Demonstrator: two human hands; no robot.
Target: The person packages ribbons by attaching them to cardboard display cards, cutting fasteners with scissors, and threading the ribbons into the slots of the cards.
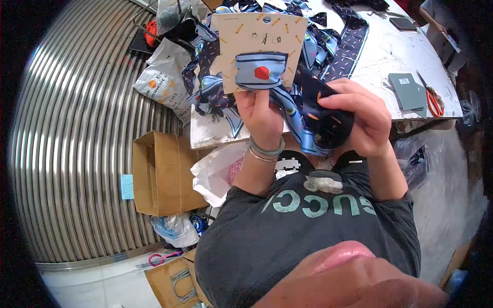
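Note:
My left hand (261, 119), with bangles at the wrist, grips the lower edge of a cream display card (259, 38). The card has a hang hole at the top and small orange strokes. Across its front lies a light blue band of a printed scarf (251, 71) with a red spot. The rest of that scarf hangs below the card between my hands. My right hand (362, 110) pinches a dark navy part of the fabric (328, 120) with thumb and fingers. Whether it is all one piece is hard to tell.
More navy and blue scarves (352, 49) are heaped on the white table (382, 38). At its right lie orange-handled scissors (435, 102), grey-green cards (405, 92) and a phone (403, 23). A cardboard box (174, 174) and a white bag (210, 177) stand left. Another person (444, 31) is at far right.

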